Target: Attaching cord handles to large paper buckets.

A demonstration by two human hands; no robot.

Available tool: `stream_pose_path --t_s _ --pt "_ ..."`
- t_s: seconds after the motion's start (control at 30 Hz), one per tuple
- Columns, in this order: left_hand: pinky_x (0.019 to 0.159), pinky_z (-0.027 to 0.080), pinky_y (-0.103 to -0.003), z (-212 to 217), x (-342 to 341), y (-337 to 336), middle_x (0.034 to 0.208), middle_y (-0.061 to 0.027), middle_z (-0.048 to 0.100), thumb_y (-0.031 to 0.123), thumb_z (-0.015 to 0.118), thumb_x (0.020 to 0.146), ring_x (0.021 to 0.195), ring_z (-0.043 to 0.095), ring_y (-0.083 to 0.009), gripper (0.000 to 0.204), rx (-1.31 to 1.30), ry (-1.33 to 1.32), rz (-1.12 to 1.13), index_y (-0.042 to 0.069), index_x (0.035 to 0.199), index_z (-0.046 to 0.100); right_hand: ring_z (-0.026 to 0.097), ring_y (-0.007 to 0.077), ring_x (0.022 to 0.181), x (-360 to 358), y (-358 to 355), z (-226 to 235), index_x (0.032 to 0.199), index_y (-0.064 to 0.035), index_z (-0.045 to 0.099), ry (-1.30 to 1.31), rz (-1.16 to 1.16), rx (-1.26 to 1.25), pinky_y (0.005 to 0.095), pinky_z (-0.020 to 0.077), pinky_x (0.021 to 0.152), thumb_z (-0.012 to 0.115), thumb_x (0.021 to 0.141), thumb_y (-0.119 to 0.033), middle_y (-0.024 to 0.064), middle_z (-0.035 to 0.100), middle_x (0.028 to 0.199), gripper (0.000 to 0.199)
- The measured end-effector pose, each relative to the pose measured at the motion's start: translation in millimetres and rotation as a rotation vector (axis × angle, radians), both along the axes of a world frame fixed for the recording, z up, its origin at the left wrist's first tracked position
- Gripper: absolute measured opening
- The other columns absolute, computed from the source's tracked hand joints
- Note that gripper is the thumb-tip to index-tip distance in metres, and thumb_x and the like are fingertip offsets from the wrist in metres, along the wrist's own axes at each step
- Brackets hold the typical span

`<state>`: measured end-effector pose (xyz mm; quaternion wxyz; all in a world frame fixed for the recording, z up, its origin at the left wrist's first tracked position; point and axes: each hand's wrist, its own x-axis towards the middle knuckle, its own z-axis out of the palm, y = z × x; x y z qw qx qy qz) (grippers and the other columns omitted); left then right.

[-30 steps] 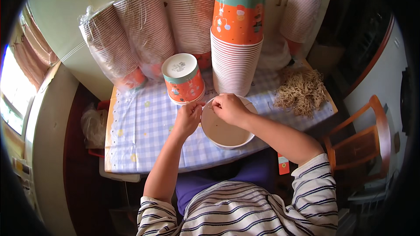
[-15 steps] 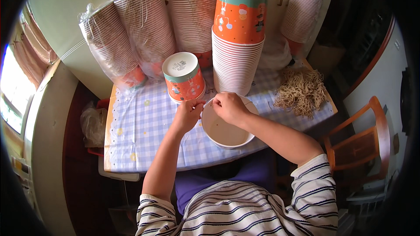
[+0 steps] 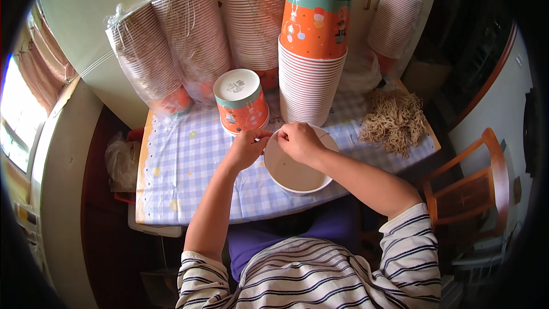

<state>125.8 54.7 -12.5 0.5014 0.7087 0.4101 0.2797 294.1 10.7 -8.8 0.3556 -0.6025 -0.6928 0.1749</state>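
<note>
Fingers of both hands pinch the rim of the paper bowl (image 3: 297, 169) near the tabletop's front edge. Left hand (image 3: 246, 147) and right hand (image 3: 298, 140) should keep each grip narrow and steady, I judge

Paper bucket (image 3: 297, 166) at my fingers (image 3: 258, 135): matt, smooth; beside it, checked tablecloth (image 3: 189, 166), probably glossy plastic.

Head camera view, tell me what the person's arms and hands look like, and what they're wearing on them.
Both forearms are bare, as are the left hand and right hand: no gloves, and no watch or rings that I can make out. The sleeves are short, white with thin dark horizontal stripes, ending above the elbows.
</note>
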Motion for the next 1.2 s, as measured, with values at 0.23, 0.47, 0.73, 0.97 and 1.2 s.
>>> stream_pose_path --t_s 0.23,0.47,0.73,0.97,1.2 --pt "0.053 0.044 -0.024 -1.1 -4.2 12.6 0.069 -0.0032 0.062 0.011 0.056 0.085 0.060 0.056 -0.0085 0.019 -0.033 0.094 -0.161 -0.001 0.095 0.067 0.064 0.0327 0.071 -3.4 0.4 2.1 0.075 -0.0020 0.066 0.031 0.009 -0.085 0.0407 0.0504 0.065 0.059 0.077 -0.014 0.0170 0.065 0.074 0.014" --pt "0.052 0.045 -0.024 1.2 -2.1 6.7 0.064 -0.0044 0.061 0.009 0.056 0.081 0.057 0.055 -0.0096 0.015 0.047 0.123 -0.153 -0.004 0.084 0.063 0.065 0.0238 0.067 10.2 -5.0 10.4 0.083 0.0007 0.063 0.182 0.093 -0.165 0.0349 0.0498 0.060 0.063 0.076 -0.014 0.0132 0.066 0.072 0.016" --pt "0.063 0.050 -0.027 -30.3 -27.3 -23.3 0.075 -0.0074 0.062 0.009 0.055 0.085 0.066 0.061 -0.0154 0.011 -0.659 -0.392 -0.048 -0.002 0.086 0.060 0.056 0.0064 0.070 17.9 -77.0 50.4 0.090 0.0010 0.061 0.442 0.330 -0.312 0.0233 0.0462 0.063 0.061 0.084 -0.009 0.0022 0.063 0.078 0.011" --pt "0.067 0.051 -0.033 -44.2 -46.5 -71.0 0.081 -0.0094 0.063 0.009 0.049 0.086 0.073 0.063 -0.0211 0.011 -0.912 -0.798 0.001 0.003 0.086 0.058 0.057 0.0184 0.065 -23.3 -148.9 26.1 0.089 -0.0009 0.062 0.171 0.472 -0.027 0.0283 0.0466 0.059 0.066 0.078 -0.008 0.0071 0.058 0.080 0.013" --pt "0.085 0.047 -0.037 -61.7 -46.6 -98.3 0.102 -0.0146 0.063 0.011 0.049 0.088 0.094 0.062 -0.0270 0.015 -0.825 -0.948 -0.106 0.004 0.089 0.062 0.060 0.0261 0.070 -28.6 -139.7 -0.8 0.085 -0.0014 0.061 0.012 0.303 0.194 0.0343 0.0495 0.063 0.066 0.075 -0.005 0.0101 0.058 0.081 0.011"
